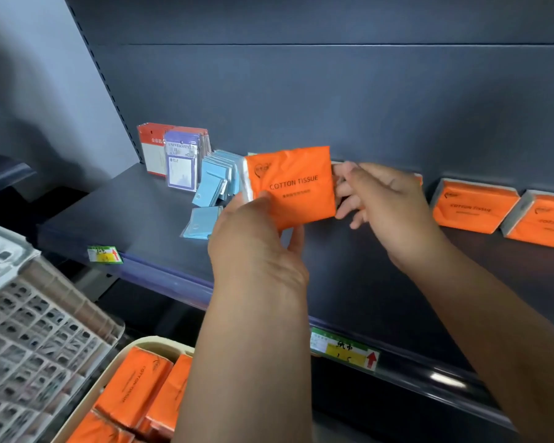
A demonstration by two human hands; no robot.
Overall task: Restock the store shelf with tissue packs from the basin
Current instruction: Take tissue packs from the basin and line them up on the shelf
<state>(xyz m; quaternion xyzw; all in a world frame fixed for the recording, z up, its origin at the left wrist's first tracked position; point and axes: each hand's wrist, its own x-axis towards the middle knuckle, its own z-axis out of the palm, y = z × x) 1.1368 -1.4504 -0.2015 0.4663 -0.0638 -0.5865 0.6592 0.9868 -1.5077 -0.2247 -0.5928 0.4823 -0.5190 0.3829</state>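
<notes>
Both hands grip one orange plastic-wrapped tissue pack, left hand at its lower-left corner, right hand on its right edge; long axis parallel to the dark shelf's rear edge.

Dark back panel (matte); grey wall

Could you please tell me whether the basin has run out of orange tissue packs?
No, several orange tissue packs lie in the cream basin at the lower left.
</notes>
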